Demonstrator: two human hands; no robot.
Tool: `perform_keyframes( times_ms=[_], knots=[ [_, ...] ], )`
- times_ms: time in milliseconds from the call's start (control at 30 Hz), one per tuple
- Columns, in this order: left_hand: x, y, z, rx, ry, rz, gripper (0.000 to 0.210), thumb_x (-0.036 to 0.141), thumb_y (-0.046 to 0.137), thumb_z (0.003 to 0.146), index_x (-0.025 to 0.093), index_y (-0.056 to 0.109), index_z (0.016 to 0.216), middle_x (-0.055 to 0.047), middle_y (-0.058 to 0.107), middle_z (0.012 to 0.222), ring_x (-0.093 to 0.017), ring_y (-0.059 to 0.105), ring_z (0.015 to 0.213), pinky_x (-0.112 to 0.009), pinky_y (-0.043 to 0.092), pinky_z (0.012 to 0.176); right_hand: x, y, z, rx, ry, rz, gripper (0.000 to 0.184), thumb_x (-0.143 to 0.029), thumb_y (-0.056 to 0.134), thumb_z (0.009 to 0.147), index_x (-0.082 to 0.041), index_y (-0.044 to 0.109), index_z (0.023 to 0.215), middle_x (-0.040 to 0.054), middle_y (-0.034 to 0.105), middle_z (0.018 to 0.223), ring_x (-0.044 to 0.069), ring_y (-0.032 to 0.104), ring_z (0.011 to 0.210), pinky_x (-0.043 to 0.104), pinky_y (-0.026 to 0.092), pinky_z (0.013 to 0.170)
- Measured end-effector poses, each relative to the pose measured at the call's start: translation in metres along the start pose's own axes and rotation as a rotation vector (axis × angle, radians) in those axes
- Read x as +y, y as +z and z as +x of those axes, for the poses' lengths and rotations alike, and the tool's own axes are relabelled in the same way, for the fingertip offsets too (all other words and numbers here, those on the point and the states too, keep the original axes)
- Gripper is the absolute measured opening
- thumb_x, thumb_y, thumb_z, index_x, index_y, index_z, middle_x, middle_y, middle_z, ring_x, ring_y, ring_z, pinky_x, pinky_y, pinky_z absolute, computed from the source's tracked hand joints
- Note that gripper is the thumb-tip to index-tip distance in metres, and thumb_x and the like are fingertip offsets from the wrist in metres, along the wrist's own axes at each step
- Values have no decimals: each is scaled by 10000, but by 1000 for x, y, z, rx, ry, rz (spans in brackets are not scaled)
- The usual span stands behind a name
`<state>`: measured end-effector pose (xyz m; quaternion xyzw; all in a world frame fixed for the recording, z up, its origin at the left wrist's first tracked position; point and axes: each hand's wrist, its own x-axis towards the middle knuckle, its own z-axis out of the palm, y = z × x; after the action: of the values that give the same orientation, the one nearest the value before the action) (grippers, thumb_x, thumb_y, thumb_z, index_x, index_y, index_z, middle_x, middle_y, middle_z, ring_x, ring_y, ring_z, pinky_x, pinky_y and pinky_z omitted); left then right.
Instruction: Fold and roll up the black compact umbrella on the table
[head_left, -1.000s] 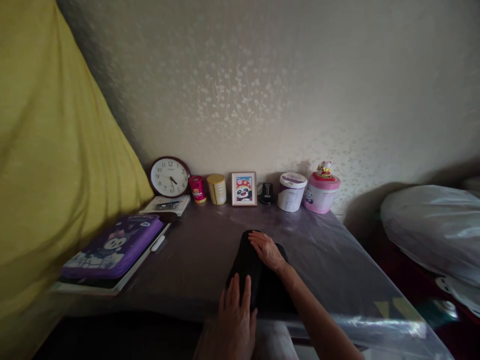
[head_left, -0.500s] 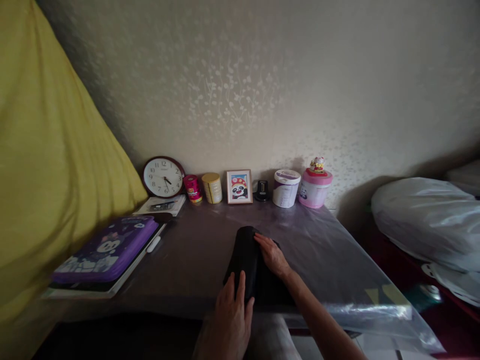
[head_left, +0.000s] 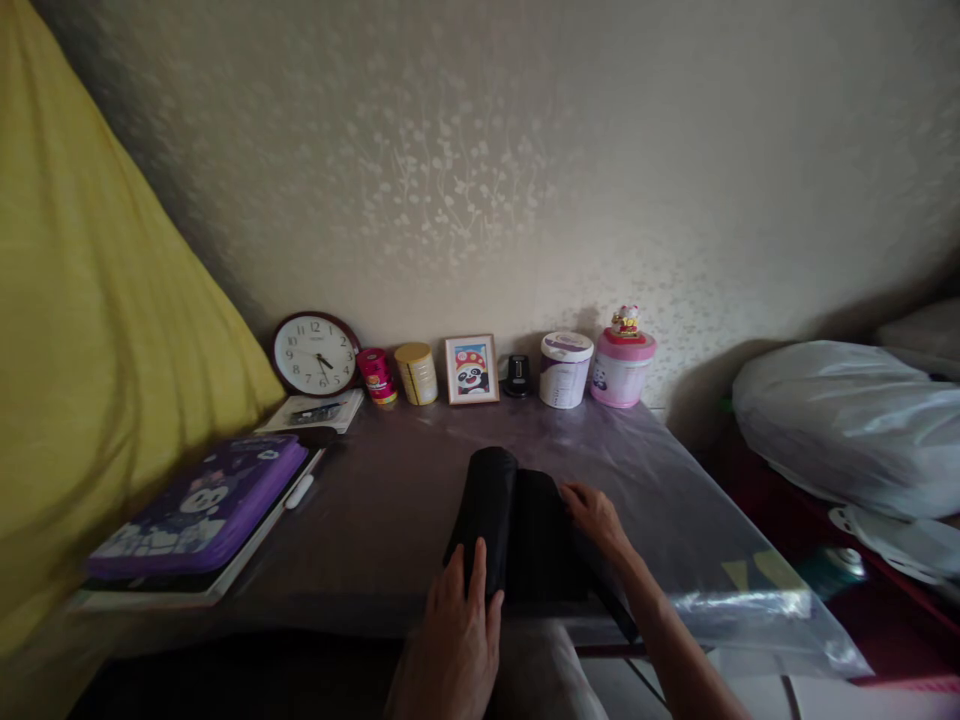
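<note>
A black fabric bundle (head_left: 484, 505) lies near the table's front edge, its left part a thick roll and its right part a flatter flap (head_left: 541, 530). Whether it is a garment, a bag or something else I cannot tell. My left hand (head_left: 459, 625) rests on the near end of the roll, fingers stretched out and apart. At the flap's far right edge, my right hand (head_left: 596, 515) has its fingers closed on the black fabric. A narrow dark strip (head_left: 616, 612) hangs below my right wrist by the table edge.
A plastic sheet covers the table (head_left: 390, 500). Left are a purple case (head_left: 202, 505) on a flat board and a white marker (head_left: 299, 491). Along the wall stand a clock (head_left: 316, 354), several tins and tubs, and a picture frame (head_left: 472, 369). White bags (head_left: 840, 430) lie at right.
My right hand has slid from the top of the roll to the right, onto the flap's edge, uncovering more of the flap. My left hand stays on the roll. The view has shifted slightly.
</note>
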<state>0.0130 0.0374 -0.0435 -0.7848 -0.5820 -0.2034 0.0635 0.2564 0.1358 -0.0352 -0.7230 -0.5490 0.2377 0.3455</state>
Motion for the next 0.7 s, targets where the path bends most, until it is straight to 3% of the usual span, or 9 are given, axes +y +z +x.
perform_keyframes(
  times_ms=[133,200,367,500,700],
  knots=[
    [0,0,0,-8,10,14,502,272,357,936,177,276,1422,-156,494,1312,-242,532,1127,-414,476,898,-7,0,-1,-107,124,254,378,-405,473,801,-130,687,949,5,634,610,164,608,567,221,438,457],
    [-1,1,-1,-17,10,16,533,280,379,925,180,248,1433,-155,489,1317,-245,524,1136,-419,468,905,-9,3,0,-100,128,263,382,-412,467,800,-130,691,929,-1,632,599,158,600,544,213,421,425],
    [-2,-4,-1,-37,16,27,618,270,437,883,184,206,1449,-149,475,1349,-260,503,1153,-430,442,926,-10,12,2,19,-37,54,362,-416,464,820,-154,711,858,60,714,776,212,663,751,263,475,612],
    [1,-13,0,-116,-37,65,665,204,449,852,270,174,1454,-113,447,1398,-280,551,1084,-449,482,837,-7,20,4,64,-52,-21,332,-387,469,830,-156,707,842,107,721,837,256,665,831,301,461,685],
    [4,-17,-1,-213,-104,-121,765,75,380,812,282,39,1465,-120,312,1484,-175,661,944,-224,524,633,1,23,5,97,-66,-93,268,-302,464,829,-189,704,791,94,727,817,246,669,816,292,452,671]
  ],
)
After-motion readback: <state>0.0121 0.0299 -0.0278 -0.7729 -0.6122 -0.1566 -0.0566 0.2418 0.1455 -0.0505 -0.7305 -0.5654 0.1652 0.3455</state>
